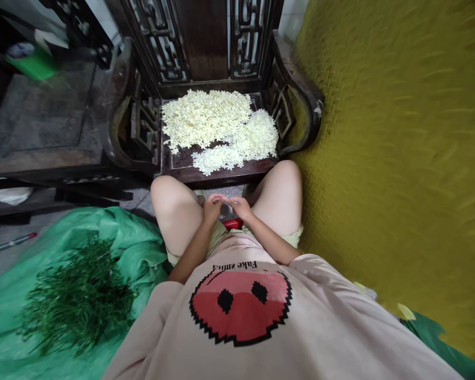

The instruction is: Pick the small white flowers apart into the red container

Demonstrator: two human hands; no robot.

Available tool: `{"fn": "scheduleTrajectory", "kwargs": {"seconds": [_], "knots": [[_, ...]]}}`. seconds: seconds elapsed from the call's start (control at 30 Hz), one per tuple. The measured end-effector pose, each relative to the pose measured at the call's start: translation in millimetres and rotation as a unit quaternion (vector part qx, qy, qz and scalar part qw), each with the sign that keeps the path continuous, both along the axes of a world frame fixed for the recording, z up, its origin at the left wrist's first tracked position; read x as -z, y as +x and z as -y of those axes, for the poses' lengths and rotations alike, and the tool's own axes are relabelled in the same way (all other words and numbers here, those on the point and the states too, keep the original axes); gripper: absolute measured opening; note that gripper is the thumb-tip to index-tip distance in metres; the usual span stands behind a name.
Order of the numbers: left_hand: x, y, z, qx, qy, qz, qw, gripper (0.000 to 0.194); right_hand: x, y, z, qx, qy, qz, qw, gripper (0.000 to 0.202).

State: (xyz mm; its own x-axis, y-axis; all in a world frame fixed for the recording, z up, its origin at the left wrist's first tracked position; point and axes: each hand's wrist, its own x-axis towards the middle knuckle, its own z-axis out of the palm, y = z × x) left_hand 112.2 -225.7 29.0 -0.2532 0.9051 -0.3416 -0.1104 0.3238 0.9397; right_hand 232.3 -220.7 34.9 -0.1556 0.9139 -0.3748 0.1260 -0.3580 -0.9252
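Note:
My left hand (214,207) and my right hand (240,207) meet between my knees, in front of the chair seat. Fingers of both are bent and pressed together at the tips. Something small and pale seems to lie between them, too small to make out. Beyond the hands, a large heap of cream-white blossoms (206,119) covers much of the dark wooden chair seat (178,160). A whiter pile of blossoms (257,137) lies at its right and front, nearer to me. Below the hands a bit of a red object (233,224) shows between my thighs.
At the lower left, green leafy stems (83,295) lie on a green plastic sheet (142,232). A dark wooden table (43,116) with a green roll (31,60) stands on the left. Yellow textured material (391,148) rises along the right. The chair has curved armrests (311,105).

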Motion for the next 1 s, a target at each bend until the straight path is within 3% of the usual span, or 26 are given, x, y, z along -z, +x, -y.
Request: {"fn": "scheduleTrajectory", "kwargs": {"seconds": [0.43,0.63,0.8,1.0], "knots": [[-7.4,-2.9,-3.2,-0.012,-0.049,0.079,0.996,0.028,-1.3,0.0,-0.8,0.024,-0.014,-0.059,0.998,0.037],[-7.3,-1.7,-2.5,-0.009,-0.044,0.061,0.997,0.026,-0.3,-0.9,-0.4,0.022,-0.018,-0.054,0.998,0.039],[-9.9,1.5,-0.5,-0.003,0.014,0.022,1.0,0.019,-1.5,-1.8,0.7,0.015,-0.015,-0.059,0.998,0.045],[-8.0,2.6,-0.1,-0.013,0.027,0.0,1.0,0.016,-2.1,-2.7,0.5,0.019,-0.029,-0.041,0.999,0.039]]}}
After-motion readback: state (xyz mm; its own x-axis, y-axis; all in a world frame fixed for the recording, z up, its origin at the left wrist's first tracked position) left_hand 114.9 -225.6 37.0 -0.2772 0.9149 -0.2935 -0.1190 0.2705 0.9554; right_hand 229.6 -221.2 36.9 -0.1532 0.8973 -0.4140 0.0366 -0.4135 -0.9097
